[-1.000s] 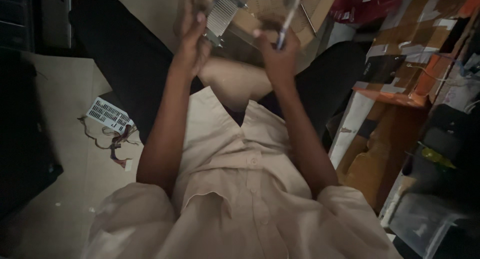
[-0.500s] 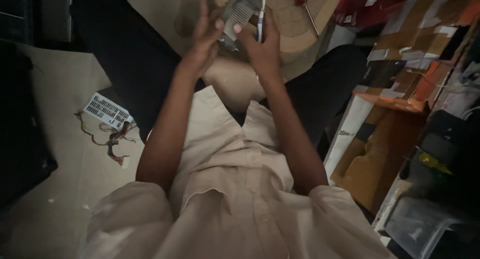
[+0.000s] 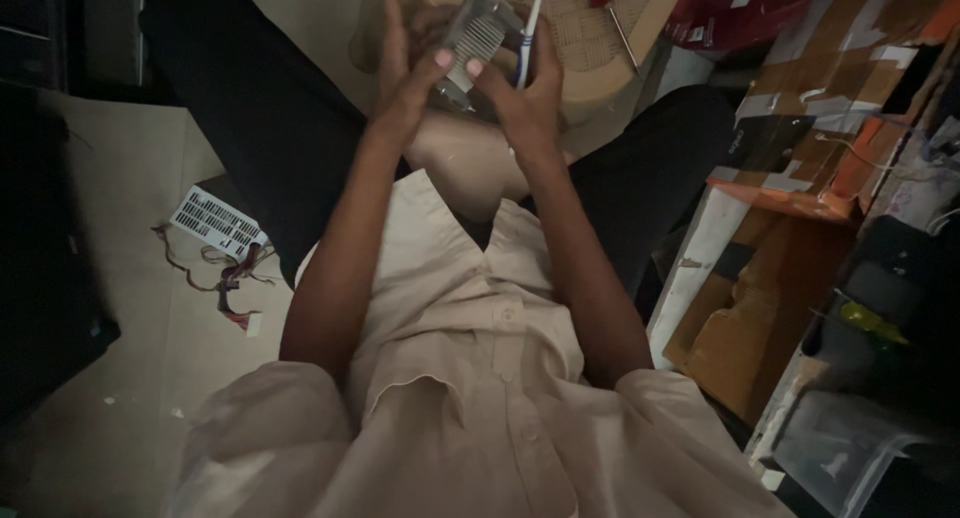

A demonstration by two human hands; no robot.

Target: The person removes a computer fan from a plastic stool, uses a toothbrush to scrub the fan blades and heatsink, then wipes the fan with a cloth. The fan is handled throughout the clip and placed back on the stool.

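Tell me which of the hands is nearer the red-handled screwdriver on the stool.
Right. The right hand, holding a toothbrush, is just left of the screwdriver without touching it. The left hand is farther off, beyond the finned metal heatsink held between both.

Both hands dropped closer to the body since a second ago. Right hand now presses the toothbrush against the finned heatsink; left hand cups it.
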